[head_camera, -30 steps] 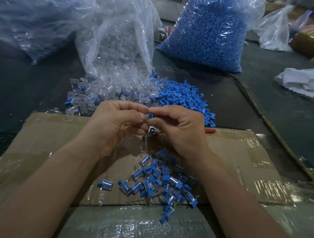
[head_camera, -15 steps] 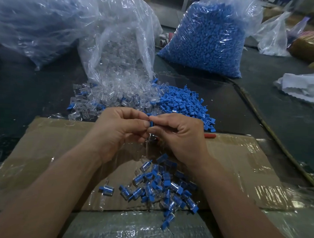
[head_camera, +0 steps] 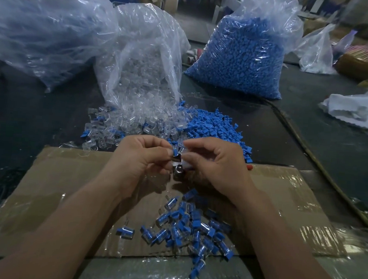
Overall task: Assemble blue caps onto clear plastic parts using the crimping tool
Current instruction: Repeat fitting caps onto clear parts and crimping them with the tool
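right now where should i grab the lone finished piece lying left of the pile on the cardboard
Probably from above, pinching the lone finished piece across its near and far long sides. It lies flat on the cardboard, apart from the pile, so nothing crowds either side.

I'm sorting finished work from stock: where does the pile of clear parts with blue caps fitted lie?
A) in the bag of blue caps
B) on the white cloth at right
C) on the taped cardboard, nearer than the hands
C: the capped pieces lie heaped on the cardboard, nearest the person.
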